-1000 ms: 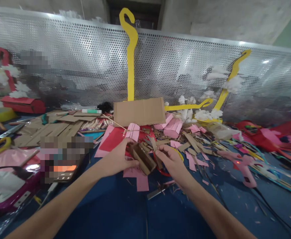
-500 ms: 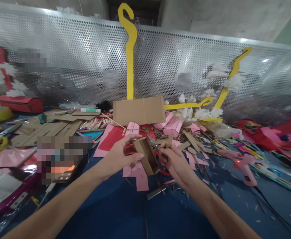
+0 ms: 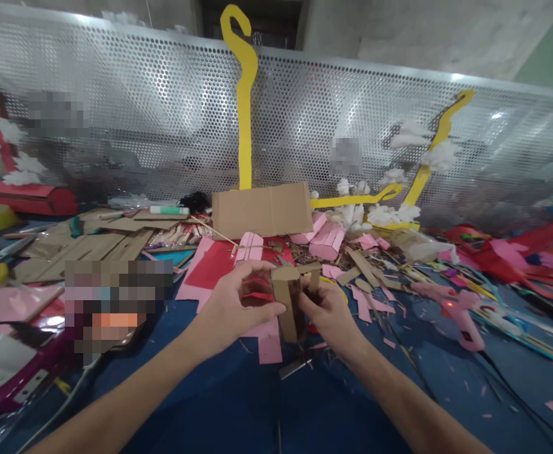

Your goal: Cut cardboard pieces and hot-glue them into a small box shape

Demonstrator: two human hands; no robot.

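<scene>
A small folded cardboard box (image 3: 286,309) is gripped by its left side in my left hand (image 3: 238,302), thumb in front and fingers curling behind. My right hand (image 3: 326,312) is closed on a narrow cardboard strip (image 3: 314,280) that pokes up above its fingers, close against the box's right side. Where the strip and box meet is partly hidden by my fingers. Beneath the hands lie pink paper pieces (image 3: 270,347) and a grey metal-looking bar (image 3: 296,367). Behind them a red sheet (image 3: 210,258) rests on pink paper.
A pink glue gun (image 3: 456,315) with a lit red light and a black cord lies to the right. Behind stands a cardboard block (image 3: 261,209) with a tall yellow hook shape (image 3: 244,126). Cardboard sheets (image 3: 87,243) pile up at left. A perforated metal panel (image 3: 162,113) closes off the back.
The box has turned from tilted to nearly upright and shifted slightly right. My right hand has come in close to its right side, and the strip now points up.
</scene>
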